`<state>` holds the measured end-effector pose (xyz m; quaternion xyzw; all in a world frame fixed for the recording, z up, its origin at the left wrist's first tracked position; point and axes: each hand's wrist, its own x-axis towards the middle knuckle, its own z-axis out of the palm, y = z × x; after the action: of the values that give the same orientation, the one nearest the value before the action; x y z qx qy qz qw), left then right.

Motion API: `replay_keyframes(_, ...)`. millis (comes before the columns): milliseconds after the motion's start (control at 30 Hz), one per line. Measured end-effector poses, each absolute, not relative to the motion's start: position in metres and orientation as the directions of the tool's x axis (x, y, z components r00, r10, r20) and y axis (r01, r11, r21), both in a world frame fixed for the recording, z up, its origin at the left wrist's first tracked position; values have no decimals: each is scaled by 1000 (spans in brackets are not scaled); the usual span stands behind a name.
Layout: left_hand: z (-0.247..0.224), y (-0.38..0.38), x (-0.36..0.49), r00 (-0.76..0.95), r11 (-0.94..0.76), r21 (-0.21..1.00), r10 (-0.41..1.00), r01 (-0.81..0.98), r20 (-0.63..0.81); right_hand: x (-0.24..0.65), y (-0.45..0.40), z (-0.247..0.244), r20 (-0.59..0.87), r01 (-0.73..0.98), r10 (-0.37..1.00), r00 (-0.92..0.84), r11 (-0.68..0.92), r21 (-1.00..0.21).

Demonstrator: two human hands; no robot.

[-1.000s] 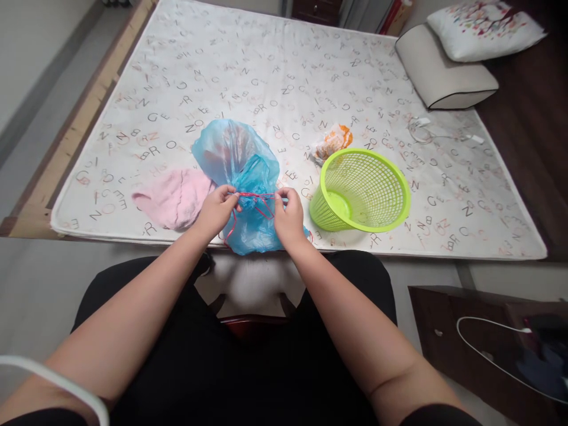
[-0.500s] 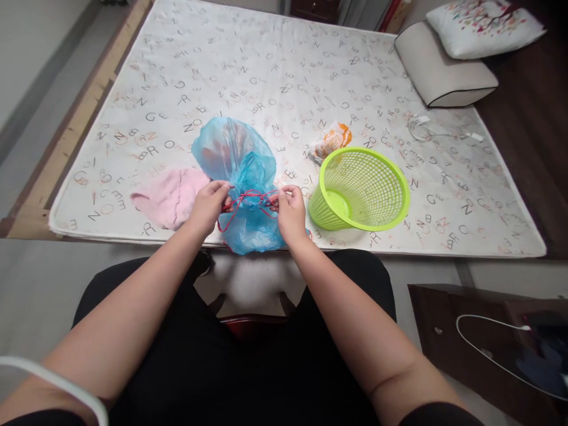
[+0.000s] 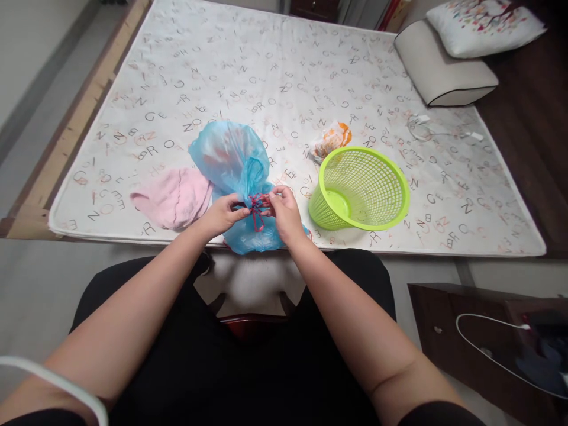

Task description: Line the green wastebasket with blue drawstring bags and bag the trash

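A blue plastic garbage bag [image 3: 231, 148] lies near the mattress's front edge, its neck gathered and its upper part puffed out. Something reddish shows faintly through the film. Around the neck a red drawstring [image 3: 257, 220] is looped and knotted, with a loop hanging toward me. On the knot's left side my left hand [image 3: 225, 214] is closed, thumb and fingertips pinching at the string. From the right my right hand [image 3: 284, 214] pinches red strands of the same drawstring. The bag's open end spreads below the knot, between my wrists.
A pink cloth [image 3: 172, 198] lies left of the bag. To the right stands a lime-green mesh wastebasket [image 3: 337, 216], with a crumpled orange-and-white plastic bag [image 3: 332, 142] behind it. Farther right a white cable [image 3: 419, 130] rests on the letter-printed mattress [image 3: 266, 65], below a pillow [image 3: 444, 65].
My left hand has moved right, closer to my right hand. The wide red loops are drawn into a small, tighter knot, and the bag's puffed part has shifted slightly left.
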<state>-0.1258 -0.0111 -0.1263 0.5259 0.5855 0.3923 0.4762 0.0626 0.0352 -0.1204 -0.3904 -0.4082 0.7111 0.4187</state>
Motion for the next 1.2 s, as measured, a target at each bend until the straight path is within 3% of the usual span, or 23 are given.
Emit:
replay_keyframes(233, -119, -12, -122, -13, 151, 948, 988, 279, -153, 69, 43, -120, -373, -438, 862, -342, -498, -749)
replay_keyframes(367, -121, -12, -121, 62, 180, 949, 977, 259, -202, 68, 44, -129, -449, -288, 772, -451, -602, -745)
replay_keyframes(467, -125, -12, -123, 82, 181, 936, 973, 303, -214, 67, 42, -136, -437, -142, 753, -492, -565, -813)
replay_keyframes(700, -122, -11, -136, -99, 192, 928, 981, 320, -169, 77, 57, -141, -405, -358, 906, -120, -420, -834)
replay_keyframes(867, -116, -9, -143, -200, 188, 929, 971, 319, -128, 81, 65, -138, -456, -524, 889, -43, -409, -748)
replay_keyframes(1033, -120, -5, -147, -382, 191, 976, 914, 104, -138, 79, 64, -133, -493, -558, 868, -65, -441, -703)
replay_keyframes(1200, -118, -1, -146, -341, 149, 934, 903, -325, -262, 78, 63, -129, -542, -559, 837, -78, -487, -671)
